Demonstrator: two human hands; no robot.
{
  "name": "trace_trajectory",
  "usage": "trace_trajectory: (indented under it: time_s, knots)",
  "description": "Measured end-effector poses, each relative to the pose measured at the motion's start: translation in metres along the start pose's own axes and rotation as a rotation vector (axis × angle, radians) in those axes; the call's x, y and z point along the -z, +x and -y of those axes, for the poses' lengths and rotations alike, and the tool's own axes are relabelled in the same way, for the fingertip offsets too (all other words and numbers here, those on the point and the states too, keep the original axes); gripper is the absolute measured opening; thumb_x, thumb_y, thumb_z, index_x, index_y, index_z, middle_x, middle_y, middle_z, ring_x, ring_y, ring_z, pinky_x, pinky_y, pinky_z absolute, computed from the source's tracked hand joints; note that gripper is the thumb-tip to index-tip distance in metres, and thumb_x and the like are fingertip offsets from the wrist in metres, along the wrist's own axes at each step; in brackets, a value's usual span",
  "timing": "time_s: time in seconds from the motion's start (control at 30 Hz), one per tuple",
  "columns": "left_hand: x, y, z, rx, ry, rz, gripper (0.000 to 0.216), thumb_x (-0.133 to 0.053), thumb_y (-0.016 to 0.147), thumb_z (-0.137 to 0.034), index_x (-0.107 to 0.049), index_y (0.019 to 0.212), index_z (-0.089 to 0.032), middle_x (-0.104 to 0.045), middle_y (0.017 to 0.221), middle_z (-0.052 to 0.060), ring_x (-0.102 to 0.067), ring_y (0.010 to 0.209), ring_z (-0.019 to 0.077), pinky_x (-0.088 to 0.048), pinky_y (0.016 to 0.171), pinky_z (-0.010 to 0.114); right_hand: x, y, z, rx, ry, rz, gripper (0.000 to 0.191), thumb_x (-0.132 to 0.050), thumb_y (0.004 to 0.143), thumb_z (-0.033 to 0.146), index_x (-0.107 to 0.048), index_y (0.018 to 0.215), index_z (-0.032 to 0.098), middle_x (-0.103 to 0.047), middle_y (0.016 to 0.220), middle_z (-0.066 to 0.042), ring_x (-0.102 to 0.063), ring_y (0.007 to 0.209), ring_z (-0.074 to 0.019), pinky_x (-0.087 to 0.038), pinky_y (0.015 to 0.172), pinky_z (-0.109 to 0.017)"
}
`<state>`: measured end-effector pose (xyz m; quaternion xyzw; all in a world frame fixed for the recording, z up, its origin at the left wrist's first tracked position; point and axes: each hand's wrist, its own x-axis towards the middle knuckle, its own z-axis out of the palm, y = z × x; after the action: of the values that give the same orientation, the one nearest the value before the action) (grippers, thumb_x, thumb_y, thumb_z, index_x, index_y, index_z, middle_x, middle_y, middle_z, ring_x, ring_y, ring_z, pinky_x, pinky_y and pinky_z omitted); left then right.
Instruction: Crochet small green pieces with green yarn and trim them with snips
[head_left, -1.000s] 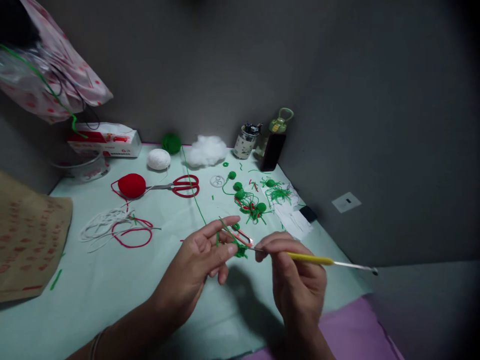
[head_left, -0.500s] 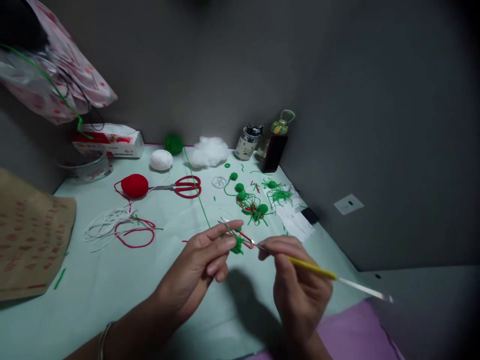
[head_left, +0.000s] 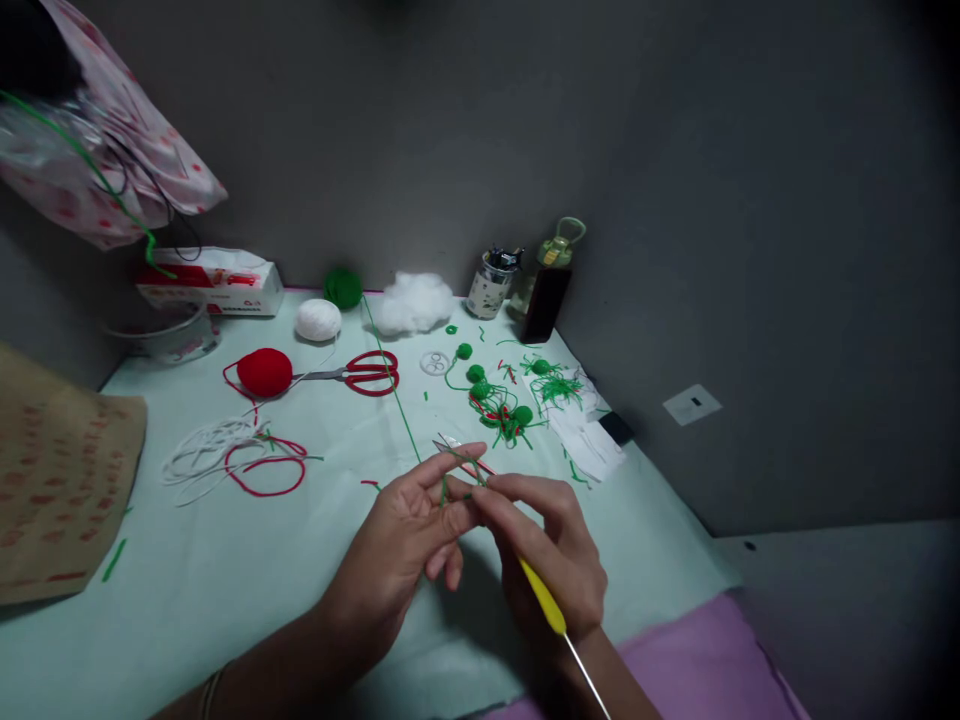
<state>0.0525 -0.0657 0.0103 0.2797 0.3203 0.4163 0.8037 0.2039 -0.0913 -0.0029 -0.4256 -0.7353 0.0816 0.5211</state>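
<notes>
My left hand (head_left: 401, 540) is pinched on a small green crochet piece, now mostly hidden by the fingers. Green yarn (head_left: 405, 425) runs from the green ball (head_left: 343, 288) at the back and passes over my raised left index finger. My right hand (head_left: 555, 540) grips a crochet hook (head_left: 544, 595) by its yellow handle, metal end slanting down towards me. Its fingertips meet those of the left hand at the green yarn; the hook's working tip is hidden. Just behind the fingers lies a small metal tool with red parts, partly covered.
Red-handled scissors (head_left: 371, 372), a red yarn ball (head_left: 265, 372) and a white yarn ball (head_left: 318, 320) lie to the left. Several small green balls (head_left: 478, 373) and yarn scraps lie beyond my hands. White stuffing (head_left: 414, 303), a pen cup (head_left: 491, 285) and a bottle (head_left: 559, 255) stand by the wall.
My right hand has moved left to the left fingertips. The hook has swung from pointing rightwards to slanting steeply down, and the green piece is now largely covered.
</notes>
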Motion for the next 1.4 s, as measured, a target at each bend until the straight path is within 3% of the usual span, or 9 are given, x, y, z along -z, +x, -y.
trace_trajectory:
  time_s: [0.07,0.13,0.27,0.33,0.43,0.57,0.73,0.93,1.4]
  knots:
    - [0.001,0.0,-0.002,0.087,-0.071,0.045,0.046,-0.081,0.08,-0.025,-0.069,0.124,-0.018,-0.057,0.07,-0.006,-0.023,0.039,-0.0012,-0.033,0.04,0.016,0.002,0.002,-0.002,-0.032,0.078,-0.053,0.034,-0.058,0.094,0.008,-0.073,0.117,0.028,-0.071,0.1,-0.007,-0.067,0.091,-0.0212,-0.058,0.075,-0.037]
    - [0.002,0.0,-0.006,0.125,-0.104,0.055,0.039,-0.081,0.08,-0.025,-0.074,0.117,-0.017,-0.054,0.068,-0.007,-0.021,0.04,-0.0008,-0.034,0.043,0.016,0.005,0.007,-0.005,-0.181,0.317,-0.13,0.025,-0.055,0.096,0.013,-0.075,0.106,0.026,-0.069,0.09,-0.005,-0.065,0.078,-0.0181,-0.056,0.066,-0.033]
    - [0.003,0.0,-0.007,0.006,-0.019,-0.012,0.031,-0.081,0.08,-0.025,-0.077,0.111,-0.019,-0.064,0.079,-0.001,-0.053,0.062,0.0063,-0.047,0.067,0.021,0.006,0.012,-0.01,-0.413,0.685,-0.156,0.019,-0.056,0.098,0.025,-0.075,0.094,0.023,-0.065,0.08,-0.003,-0.058,0.063,-0.0128,-0.051,0.055,-0.026]
    - [0.003,0.001,-0.004,-0.026,0.032,-0.016,0.035,-0.083,0.077,-0.023,-0.076,0.111,-0.021,-0.068,0.082,0.0,-0.062,0.079,0.0128,-0.048,0.082,0.027,0.003,0.011,-0.01,-0.412,0.671,-0.086,0.017,-0.059,0.097,0.026,-0.075,0.095,0.024,-0.068,0.085,-0.004,-0.063,0.075,-0.0154,-0.054,0.064,-0.028]
    - [0.002,0.003,0.001,-0.031,0.042,-0.021,0.047,-0.086,0.07,-0.018,-0.073,0.115,-0.022,-0.071,0.085,0.001,-0.065,0.085,0.0164,-0.048,0.088,0.032,-0.002,0.006,-0.011,-0.396,0.553,-0.049,0.017,-0.061,0.096,0.022,-0.076,0.099,0.026,-0.072,0.093,-0.005,-0.065,0.09,-0.0185,-0.056,0.076,-0.032]
    - [0.001,0.004,0.0,-0.055,0.022,-0.041,0.056,-0.086,0.071,-0.017,-0.067,0.124,-0.022,-0.07,0.088,0.002,-0.068,0.089,0.0185,-0.049,0.091,0.035,-0.004,0.004,-0.014,-0.469,0.644,-0.089,0.016,-0.061,0.096,0.024,-0.076,0.099,0.026,-0.071,0.09,-0.003,-0.063,0.072,-0.0141,-0.055,0.065,-0.027]
    - [0.002,0.001,-0.002,-0.067,0.048,-0.032,0.05,-0.081,0.079,-0.025,-0.065,0.126,-0.021,-0.067,0.092,0.002,-0.066,0.096,0.0209,-0.044,0.098,0.037,-0.005,0.008,-0.015,-0.538,0.762,-0.162,0.014,-0.064,0.095,0.027,-0.076,0.095,0.021,-0.072,0.086,-0.005,-0.065,0.068,-0.0138,-0.056,0.062,-0.026]
    - [0.005,-0.001,-0.001,-0.085,0.112,-0.049,0.043,-0.079,0.081,-0.03,-0.07,0.122,-0.024,-0.064,0.091,0.002,-0.06,0.092,0.0194,-0.042,0.089,0.035,0.0,0.007,-0.01,-0.478,0.763,-0.137,0.019,-0.056,0.099,0.029,-0.073,0.096,0.021,-0.073,0.087,-0.006,-0.066,0.067,-0.0152,-0.057,0.062,-0.03]
    - [0.005,-0.002,0.0,-0.162,0.192,-0.068,0.025,-0.071,0.089,-0.033,-0.074,0.113,-0.027,-0.064,0.087,0.0,-0.056,0.087,0.0156,-0.042,0.085,0.029,0.009,-0.001,0.0,-0.248,0.442,-0.076,0.027,-0.046,0.102,0.012,-0.07,0.108,0.022,-0.073,0.102,-0.006,-0.067,0.085,-0.0179,-0.056,0.077,-0.038]
